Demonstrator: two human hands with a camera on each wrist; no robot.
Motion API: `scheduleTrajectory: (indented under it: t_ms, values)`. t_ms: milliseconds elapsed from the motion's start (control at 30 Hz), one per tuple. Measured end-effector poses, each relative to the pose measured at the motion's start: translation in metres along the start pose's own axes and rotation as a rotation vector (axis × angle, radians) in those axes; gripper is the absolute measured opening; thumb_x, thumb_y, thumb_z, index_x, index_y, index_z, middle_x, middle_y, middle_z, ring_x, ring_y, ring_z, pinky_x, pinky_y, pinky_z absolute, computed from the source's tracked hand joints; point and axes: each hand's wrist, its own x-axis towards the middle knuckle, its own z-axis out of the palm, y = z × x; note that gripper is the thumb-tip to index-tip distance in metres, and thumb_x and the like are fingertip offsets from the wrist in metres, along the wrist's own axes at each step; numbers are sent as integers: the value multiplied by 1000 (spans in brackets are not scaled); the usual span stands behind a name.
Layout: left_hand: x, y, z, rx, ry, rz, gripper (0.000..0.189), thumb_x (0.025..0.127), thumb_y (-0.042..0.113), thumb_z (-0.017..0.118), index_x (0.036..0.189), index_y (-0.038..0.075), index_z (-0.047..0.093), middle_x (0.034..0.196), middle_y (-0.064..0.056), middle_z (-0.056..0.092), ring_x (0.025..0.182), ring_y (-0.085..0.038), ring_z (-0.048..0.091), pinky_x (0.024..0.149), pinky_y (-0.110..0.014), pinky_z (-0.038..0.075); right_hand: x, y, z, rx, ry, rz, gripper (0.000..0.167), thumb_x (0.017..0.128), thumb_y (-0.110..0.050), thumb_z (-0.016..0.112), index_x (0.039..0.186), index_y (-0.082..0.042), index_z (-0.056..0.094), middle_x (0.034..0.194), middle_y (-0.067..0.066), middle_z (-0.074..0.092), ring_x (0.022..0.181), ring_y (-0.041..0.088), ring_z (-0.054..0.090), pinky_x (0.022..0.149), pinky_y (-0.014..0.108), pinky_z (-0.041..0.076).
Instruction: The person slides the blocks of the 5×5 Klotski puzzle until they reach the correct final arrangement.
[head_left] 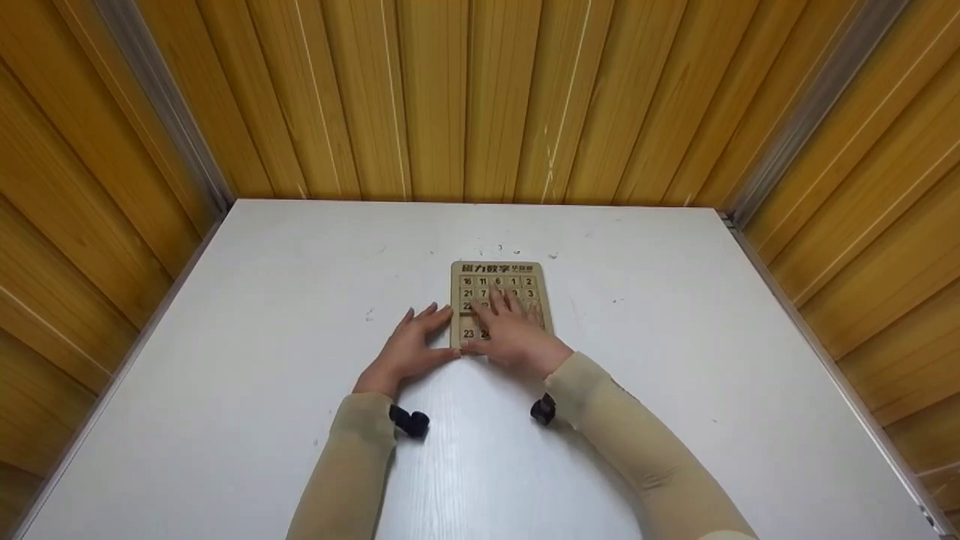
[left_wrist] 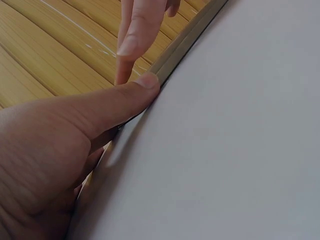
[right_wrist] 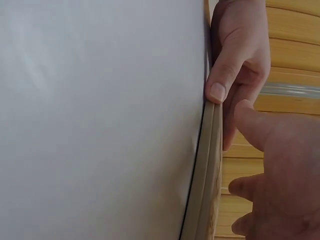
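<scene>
Touching number puzzle (head_left: 482, 291) midway between surface's (head_left: 225, 420) left and right edges, with left hand (head_left: 405, 351) spread at its near-left corner, right hand (head_left: 519, 341) spread over tiles (head_left: 468, 282). Apparently gripping nothing; hard to judge fingertip contact.

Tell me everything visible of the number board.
The number board is a wooden-looking tan rectangle with rounded corners. Black characters head its far end; below sit square tiles with numbers, top row 16, 11, 6, 1, 2. A blank spot shows above 23. It lies flat on the white table. The left hand touches its left edge and near-left corner; the right hand hides part of it.
</scene>
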Motion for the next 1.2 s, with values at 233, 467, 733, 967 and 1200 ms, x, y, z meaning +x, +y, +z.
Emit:
scheduleTrajectory:
  t_ms: [233, 467, 733, 967, 1200]
  values:
    - [-1, 1, -1, 2, 6, 17, 81, 86, 36, 83, 155, 16, 46, 163, -2, 43, 159, -23, 26, 136, -47, 6, 8, 2, 3, -29, 0, -6, 88, 95, -72, 52, 166, -32, 18, 174, 12, -11, 160, 44, -8, 124, 75, -4]
    - [-1, 0, -1, 4, 5, 13, 83, 86, 46, 81, 157, 21, 44, 164, 2, 42, 160, -22, 24, 135, -48, 6, 1, 1, 6, -51, -3, -11, 89, 95, -75, 47, 166, -32, 16, 174, 12, -12, 160, 44, -9, 124, 73, -8]
    - [1, -2, 2, 8, 8, 7, 82, 86, 39, 83, 156, 18, 46, 163, -2, 42, 160, -23, 25, 136, -47, 6, -7, 1, 11, -57, -19, -21, 87, 96, -73, 47, 166, -34, 12, 174, 11, -13, 160, 43, -10, 126, 73, -3]
    - [1, -3, 1, 15, 15, 16, 82, 85, 37, 84, 155, 17, 47, 163, -5, 42, 159, -24, 27, 136, -47, 6, -13, -1, 10, -56, -26, -26, 88, 96, -74, 46, 166, -34, 11, 174, 8, -14, 160, 40, -12, 126, 72, -4]
    - [0, -2, 1, 5, 9, 23, 83, 86, 39, 83, 156, 16, 45, 162, -1, 44, 159, -23, 26, 136, -47, 6, -4, -1, 0, 3, -1, 17, 90, 95, -73, 49, 166, -30, 15, 175, 9, -10, 161, 39, -11, 127, 69, -7]
